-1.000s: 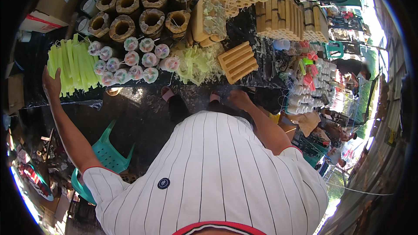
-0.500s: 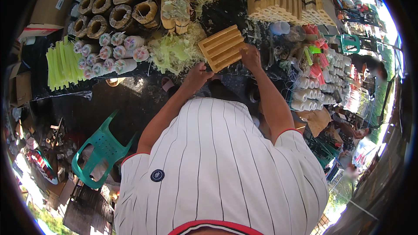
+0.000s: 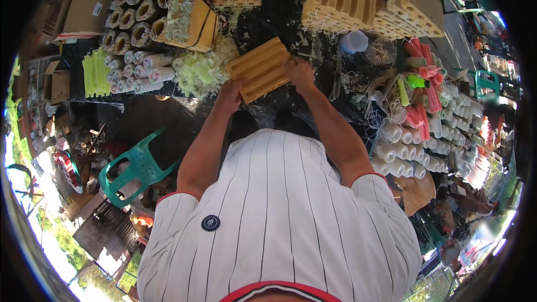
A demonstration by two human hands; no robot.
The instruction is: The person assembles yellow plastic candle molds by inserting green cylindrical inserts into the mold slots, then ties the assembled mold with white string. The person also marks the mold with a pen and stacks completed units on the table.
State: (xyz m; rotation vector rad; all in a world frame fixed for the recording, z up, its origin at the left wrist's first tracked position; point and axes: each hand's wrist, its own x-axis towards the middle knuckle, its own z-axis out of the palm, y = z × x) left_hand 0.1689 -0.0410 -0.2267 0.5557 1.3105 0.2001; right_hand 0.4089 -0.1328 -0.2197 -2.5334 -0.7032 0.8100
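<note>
Both hands now closer on grooved wooden board (image 3: pixel 262 68): left hand (image 3: pixel 230 96) grasping near corner, right hand (image 3: pixel 298 72) far edge. Positioning step; next needs steady set-down.

Both arms extended forward; left hand (image 3: pixel 230 96), right hand (image 3: pixel 299 72) closed, gripping.

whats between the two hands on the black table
The ridged wooden board lies between them: the left hand grips its lower left edge and the right hand its right edge. The head view shows nothing else in that stretch.
</note>
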